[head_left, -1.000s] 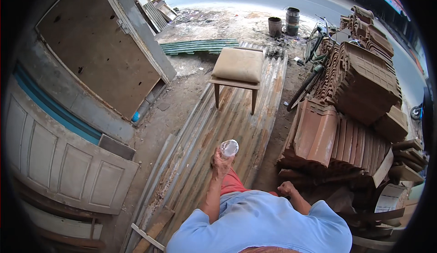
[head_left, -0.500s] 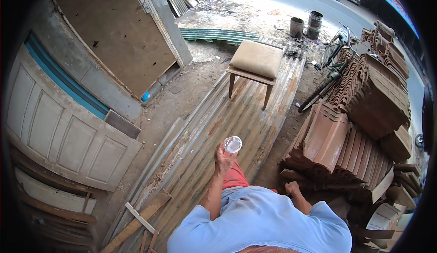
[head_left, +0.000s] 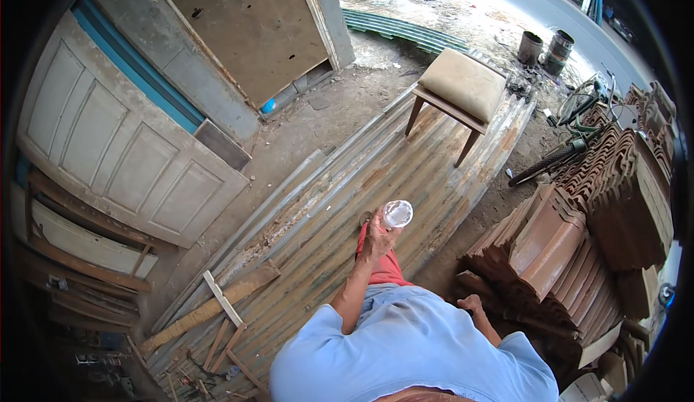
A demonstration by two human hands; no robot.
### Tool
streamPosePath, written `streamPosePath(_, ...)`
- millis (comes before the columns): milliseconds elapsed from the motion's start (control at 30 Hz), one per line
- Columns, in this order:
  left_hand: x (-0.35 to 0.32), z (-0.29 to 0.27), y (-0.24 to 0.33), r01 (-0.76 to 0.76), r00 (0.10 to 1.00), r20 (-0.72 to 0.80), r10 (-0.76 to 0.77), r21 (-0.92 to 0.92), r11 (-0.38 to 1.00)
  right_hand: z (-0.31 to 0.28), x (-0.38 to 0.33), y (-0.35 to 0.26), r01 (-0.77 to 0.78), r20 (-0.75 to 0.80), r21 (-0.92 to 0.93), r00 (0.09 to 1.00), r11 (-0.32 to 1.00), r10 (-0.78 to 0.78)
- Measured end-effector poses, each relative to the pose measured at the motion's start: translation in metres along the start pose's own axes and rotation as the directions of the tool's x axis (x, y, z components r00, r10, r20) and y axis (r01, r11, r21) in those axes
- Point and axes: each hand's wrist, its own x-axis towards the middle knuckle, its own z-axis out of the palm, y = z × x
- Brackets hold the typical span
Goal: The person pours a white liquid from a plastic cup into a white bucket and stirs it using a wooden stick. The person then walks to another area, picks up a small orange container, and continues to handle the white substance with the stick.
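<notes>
A: Where's the cup (head_left: 397, 215)?

B: In the left hand (head_left: 378, 241), out in front of the blue shirt (head_left: 405, 344), above the corrugated sheets (head_left: 347, 221). That grip is clamped on the cup's side, and the open top faces up.

A: What's inside?

B: It looks whitish; I can't tell more.

A: And the right hand (head_left: 471, 304)?

B: Low, just beside the shirt, near the stacked tiles (head_left: 543, 243). It looks curled, but I can't tell whether that grip is apart, together or on something.

A: What else is around?

B: A stool (head_left: 463, 84) with a padded seat stands on the far part of the sheets, well apart from the cup. A bike (head_left: 578, 127) is by the tiles. Two cans (head_left: 530, 49) stand past the stool, to the right. On the left is a pale door (head_left: 137, 149), and a plank (head_left: 246, 288) lies on the sheets.
</notes>
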Motion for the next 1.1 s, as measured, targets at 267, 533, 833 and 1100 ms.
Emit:
streamPosePath(267, 0.055, -0.056, -0.031, -0.011, 0.991, -0.134, 0.019, 0.058, 0.998, 0.010, 0.081, -0.090, 0.106, 0.369, 0.147, 0.917, 0.983, -0.154)
streamPosePath(533, 0.192, -0.180, -0.048, -0.047, 0.957, -0.276, 0.094, 0.173, 0.984, -0.223, 0.122, -0.556, 0.836, -0.173, 0.027, 0.544, 0.549, -0.821)
streamPosePath(833, 0.301, -0.236, 0.071, 0.054, 0.942, -0.330, -0.058, -0.019, 0.998, -0.219, 0.098, -0.626, 0.616, -0.011, 0.262, 0.771, 0.742, -0.636)
streamPosePath(1100, 0.385, -0.230, 0.072, 0.055, 0.965, -0.254, -0.071, -0.070, 0.996, -0.155, 0.179, -0.423, 0.602, 0.343, -0.613, 0.786, 0.512, -0.515)
